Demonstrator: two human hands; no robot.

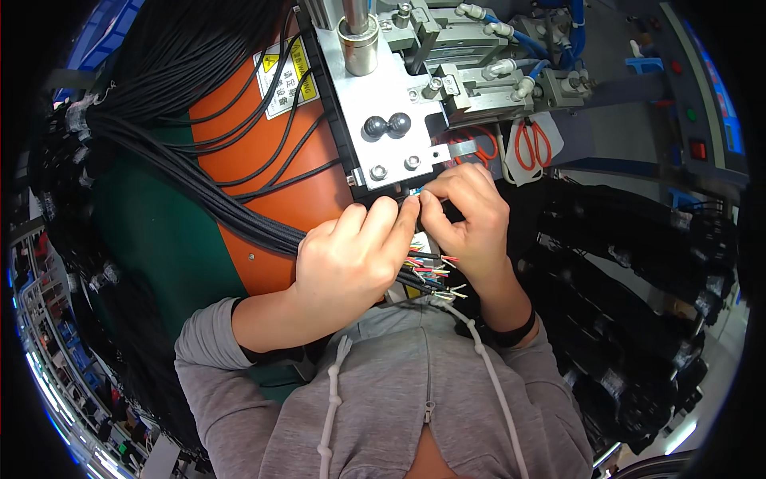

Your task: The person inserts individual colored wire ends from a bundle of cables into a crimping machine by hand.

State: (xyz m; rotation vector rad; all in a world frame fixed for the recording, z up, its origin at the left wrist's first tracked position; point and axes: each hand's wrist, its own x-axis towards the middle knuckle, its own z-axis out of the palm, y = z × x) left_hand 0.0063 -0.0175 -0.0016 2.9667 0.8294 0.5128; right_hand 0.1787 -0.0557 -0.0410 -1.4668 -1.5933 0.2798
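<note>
Wires (415, 191) held close below the machine (363, 112), seemingly for steadiness.
Fingers of the left hand (351, 249) and right hand (472, 211) pinch them; coloured ends (432, 272) fan out just below — black cables (231, 214) (likely laid for reach) cross the orange-and-green desk (267, 279) leftward, dark bundles (638, 219) rightward.

The person wears a heathered grey top (375, 391) with a metal zip pull (429, 412) and pale, knotted drawstrings (330, 401). Its grey sleeves (209, 339) bunch softly. A black band (515, 333) circles the bare-handed right arm (501, 298).
</note>
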